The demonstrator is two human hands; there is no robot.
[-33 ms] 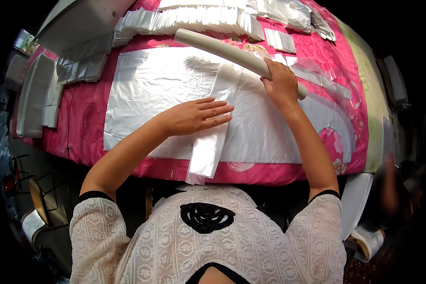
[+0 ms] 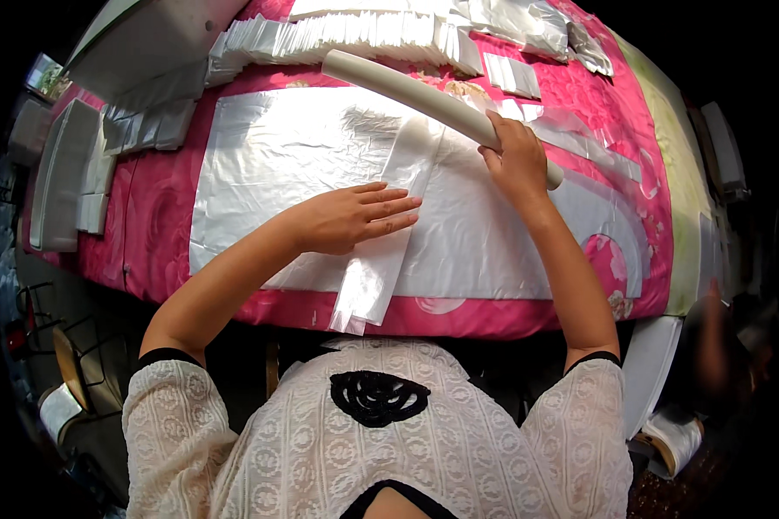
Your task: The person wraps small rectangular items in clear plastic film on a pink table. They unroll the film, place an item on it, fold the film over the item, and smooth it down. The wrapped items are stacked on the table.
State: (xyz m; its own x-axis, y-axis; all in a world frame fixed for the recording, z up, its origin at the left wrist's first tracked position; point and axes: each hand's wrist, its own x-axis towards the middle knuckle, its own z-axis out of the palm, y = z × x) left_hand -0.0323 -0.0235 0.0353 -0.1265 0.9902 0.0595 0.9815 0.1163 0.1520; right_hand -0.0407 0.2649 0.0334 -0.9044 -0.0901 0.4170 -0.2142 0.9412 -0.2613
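My left hand (image 2: 348, 218) lies flat with its fingers stretched out, pressing on a folded strip of clear plastic film (image 2: 377, 275). The strip runs slantwise over a large white plastic sheet (image 2: 255, 177), and its near end hangs at the table's front edge. In my right hand (image 2: 518, 156) is a long pale tube (image 2: 407, 91), gripped near its right end. It slants from the far middle down to the right, above the sheet. My fingers wrap over the tube and hide part of it.
A long row of folded white plastic packets (image 2: 346, 36) stands along the far side. More packets (image 2: 151, 125) lie at the left, beside a clear plastic bin (image 2: 61, 177). Loose film strips (image 2: 589, 149) lie at the right on the pink flowered tablecloth (image 2: 160, 233).
My left hand has slid slightly left, and the near end of the film strip has shifted left with it. The tube in my right hand has moved a touch to the right.
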